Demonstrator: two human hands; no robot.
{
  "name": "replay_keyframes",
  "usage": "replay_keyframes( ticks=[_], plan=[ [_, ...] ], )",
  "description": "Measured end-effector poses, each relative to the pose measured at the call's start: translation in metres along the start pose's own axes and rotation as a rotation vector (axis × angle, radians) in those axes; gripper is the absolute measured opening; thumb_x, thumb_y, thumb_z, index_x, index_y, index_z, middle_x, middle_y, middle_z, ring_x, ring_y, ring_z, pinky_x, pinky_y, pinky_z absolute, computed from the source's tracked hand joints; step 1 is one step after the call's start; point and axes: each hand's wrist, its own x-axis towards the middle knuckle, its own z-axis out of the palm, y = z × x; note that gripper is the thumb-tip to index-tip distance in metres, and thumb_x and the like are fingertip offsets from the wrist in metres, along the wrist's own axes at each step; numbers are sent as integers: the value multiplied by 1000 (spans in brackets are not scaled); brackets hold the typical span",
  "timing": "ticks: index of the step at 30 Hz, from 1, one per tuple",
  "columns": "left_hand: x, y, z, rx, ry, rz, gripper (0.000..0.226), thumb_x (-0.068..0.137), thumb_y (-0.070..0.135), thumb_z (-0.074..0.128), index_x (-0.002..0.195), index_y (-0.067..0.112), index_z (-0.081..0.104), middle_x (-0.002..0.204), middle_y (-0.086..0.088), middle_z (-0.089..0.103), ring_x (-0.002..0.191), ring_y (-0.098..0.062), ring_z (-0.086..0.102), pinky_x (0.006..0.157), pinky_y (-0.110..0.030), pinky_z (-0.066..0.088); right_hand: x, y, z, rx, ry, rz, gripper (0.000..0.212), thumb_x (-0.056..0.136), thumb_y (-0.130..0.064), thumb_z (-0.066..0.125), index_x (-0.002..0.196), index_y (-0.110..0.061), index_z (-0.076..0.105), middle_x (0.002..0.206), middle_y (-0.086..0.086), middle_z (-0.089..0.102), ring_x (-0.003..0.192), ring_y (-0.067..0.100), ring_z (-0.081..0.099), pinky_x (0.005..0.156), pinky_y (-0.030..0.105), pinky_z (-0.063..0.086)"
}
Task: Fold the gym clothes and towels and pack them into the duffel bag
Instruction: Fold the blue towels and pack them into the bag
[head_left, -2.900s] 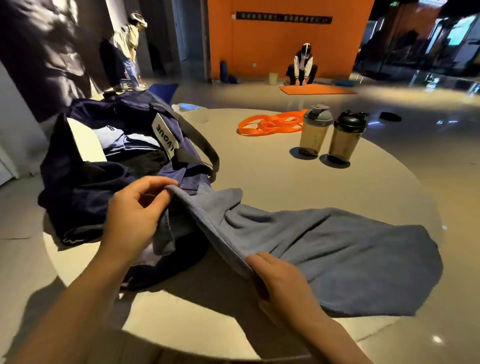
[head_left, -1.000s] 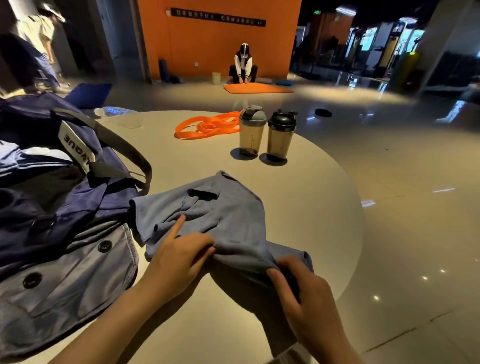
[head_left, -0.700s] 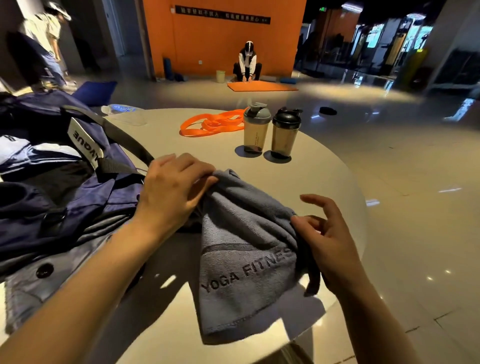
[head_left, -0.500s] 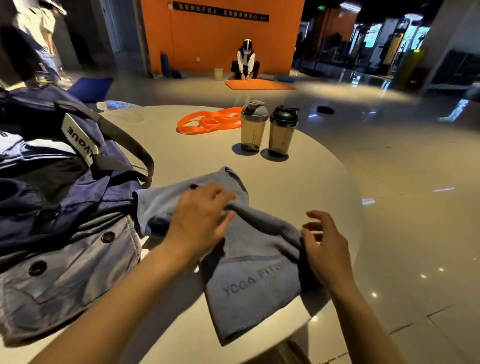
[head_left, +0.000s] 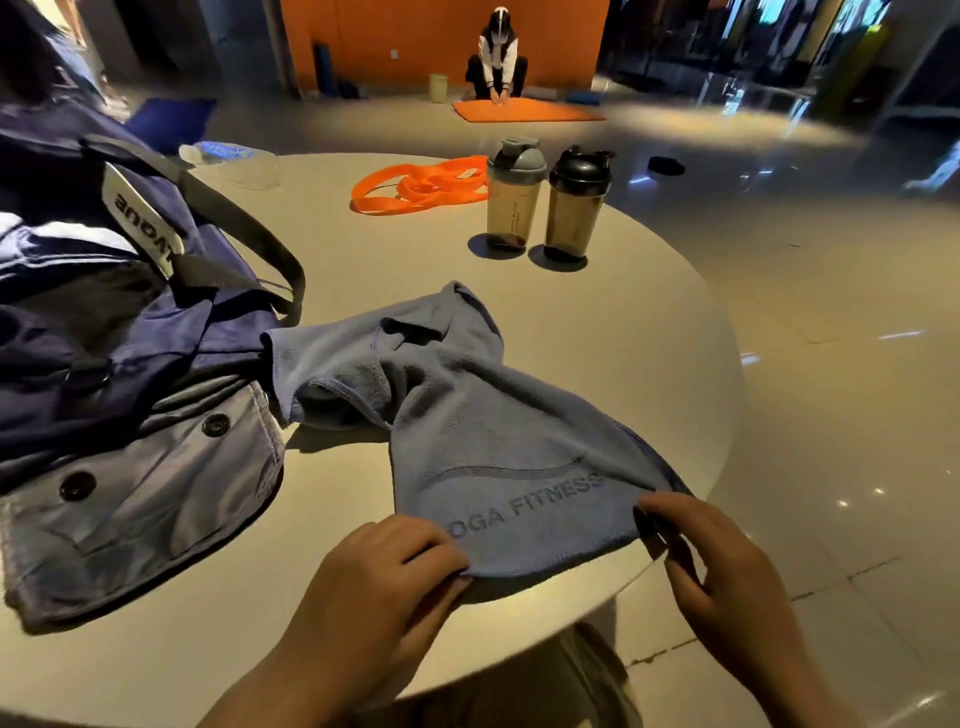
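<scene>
Beyond the towel (head_left: 498, 447), two shaker bottles (head_left: 545, 202) flank orange bands (head_left: 415, 187).

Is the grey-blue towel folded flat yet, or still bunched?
Still bunched. The towel lies flat only near the hands; its far end is rumpled. Left hand and right hand pinch its near corners.

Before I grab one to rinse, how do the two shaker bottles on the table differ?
The left bottle has a grey lid; the right bottle has a black one. The left bottle shows dark lettering down its side; none shows on the right bottle. Both stand upright, side by side, closed, with tinted see-through bodies.
</scene>
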Motion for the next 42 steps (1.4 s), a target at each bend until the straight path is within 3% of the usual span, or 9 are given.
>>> replay_keyframes(
  ticks=[7, 12, 15, 19, 22, 28, 31, 36, 42],
  plan=[
    [-13, -19, -26, 65, 52, -129, 26, 81, 33, 50, 95, 25, 70, 88, 13, 69, 72, -6, 60, 65, -16, 43, 8, 6, 1, -123, 105, -49, 49, 61, 19, 76, 96, -15, 70, 91, 3, 68, 79, 20, 64, 70, 30, 49],
    [-17, -30, -48, 129, 92, -355, 24, 82, 34, 48, 89, 27, 70, 74, 13, 67, 54, -4, 53, 50, -10, 35, 27, -10, -8, 271, 136, 56, 36, 86, -18, 60, 96, -53, 62, 85, -26, 64, 84, 2, 60, 65, 15, 50],
    [-1, -39, -71, 114, 238, -389, 17, 82, 27, 55, 88, 25, 71, 70, 10, 67, 50, -6, 50, 49, -13, 39, 60, -26, -18, 421, 186, 48, 29, 88, -17, 61, 93, -46, 61, 88, -21, 65, 83, 3, 62, 66, 11, 50],
    [48, -55, -117, -299, 411, -476, 19, 91, 5, 60, 95, 21, 68, 85, 8, 70, 78, -10, 66, 58, -23, 57, 129, -51, -40, 551, 291, 69, 22, 90, -9, 63, 86, -28, 53, 89, 3, 62, 69, 17, 63, 51, 16, 53],
    [88, -70, -156, -507, 528, -453, 32, 88, -7, 58, 91, 25, 59, 90, -4, 66, 80, -15, 65, 61, -25, 59, 181, -70, -64, 476, 247, 20, 18, 90, 0, 59, 86, -17, 53, 87, 5, 62, 76, 19, 66, 61, 24, 59],
    [148, -92, -250, -11, 558, -203, 55, 70, -21, 54, 70, 32, 69, 78, 6, 68, 74, 6, 61, 75, -9, 47, 252, -113, -121, 376, 237, -76, 36, 86, 11, 53, 72, -19, 64, 80, 7, 69, 70, 18, 69, 72, 27, 59],
    [167, -88, -276, 280, 544, -59, 28, 70, -22, 61, 83, 0, 73, 93, -12, 67, 83, -23, 66, 78, -19, 47, 277, -135, -141, 295, 302, -139, 24, 87, 7, 57, 99, -10, 69, 98, 11, 68, 87, 24, 67, 83, 33, 56],
    [189, -83, -318, 534, 638, -173, 30, 78, 6, 61, 106, -5, 66, 119, -13, 58, 101, -40, 55, 85, -50, 49, 308, -185, -188, 275, 260, -196, 50, 81, 4, 64, 129, -10, 56, 125, 7, 58, 104, 23, 61, 93, 41, 51],
    [206, -39, -356, 170, 841, -212, 66, 68, 7, 81, 125, -3, 50, 139, -8, 32, 108, -30, 56, 94, -47, 48, 310, -242, -239, 284, 304, -396, 71, 77, 14, 65, 141, -4, 39, 132, 4, 37, 121, 21, 49, 89, 26, 47]
  ],
)
